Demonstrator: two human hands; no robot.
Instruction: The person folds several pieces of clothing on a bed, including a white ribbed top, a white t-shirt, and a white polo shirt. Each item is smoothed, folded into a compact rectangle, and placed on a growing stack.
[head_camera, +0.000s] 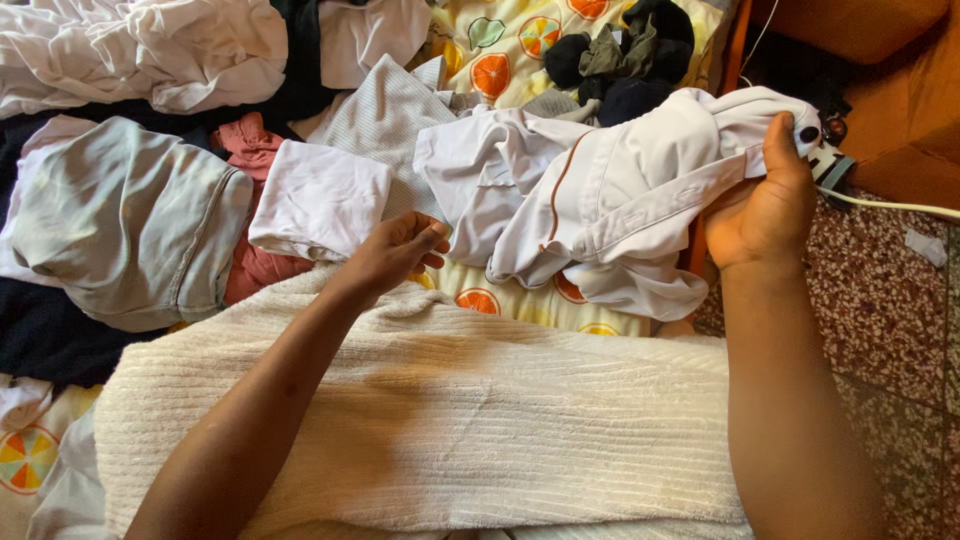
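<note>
White shirt (620, 190) with thin orange piping lies crumpled across the right half of the pile, its button placket running diagonally toward the person's right hand; no basket or other container shows, only loose laundry heaped on a bedsheet (500, 40) printed with orange slices. At far left, a pale grey-green garment (130, 220) with stitched seams rests on dark cloth (40, 335), with a bunched white garment (150, 45) above it. Just beside it sits a folded white cloth (320, 195) over a dusty pink piece (250, 150), and a finely striped fabric (385, 120) lies behind. The left hand (395, 250) hovers at the near edge of the shirt, fingers loosely curled with nothing in its grasp, its forearm crossing a cream ribbed towel (450, 420) that spreads over the foreground. Dark socks (620, 55) are balled at the top. The right hand (765, 200) is closed around the shirt's upper right end, thumb pressed on top, lifting it slightly. Beyond it, a white cable (890, 207) crosses speckled floor tiles (880, 320).
</note>
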